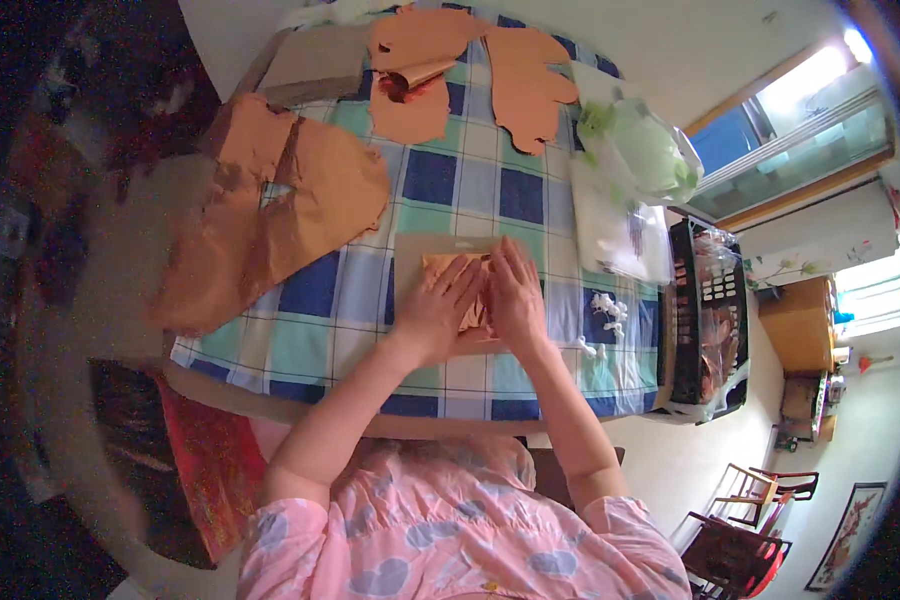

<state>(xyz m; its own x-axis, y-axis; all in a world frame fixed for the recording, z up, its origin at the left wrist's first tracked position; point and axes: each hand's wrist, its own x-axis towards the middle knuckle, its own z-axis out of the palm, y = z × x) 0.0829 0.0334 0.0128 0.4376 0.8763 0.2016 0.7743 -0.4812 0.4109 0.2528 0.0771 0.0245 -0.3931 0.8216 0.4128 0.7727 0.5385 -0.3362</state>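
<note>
Both my hands lie flat, side by side, on a small shiny tan-orange piece of sheet material [475, 316] at the middle of the bed-like surface. My left hand [436, 312] presses on its left part with the fingers stretched out. My right hand [517, 303] rests along its right edge, fingers straight. Beneath the piece is a flat beige board [408, 262] with a slot near its far edge. The hands hide much of the piece, and I cannot tell its exact material.
A blue, green and white checked cloth [450, 190] covers the surface. Large tan-orange sheets [320, 195] lie at left and far side, near a grey-beige stack [315, 65]. White scraps [610, 312], a clear plastic bag [655, 150] and a black crate [708, 310] are on the right.
</note>
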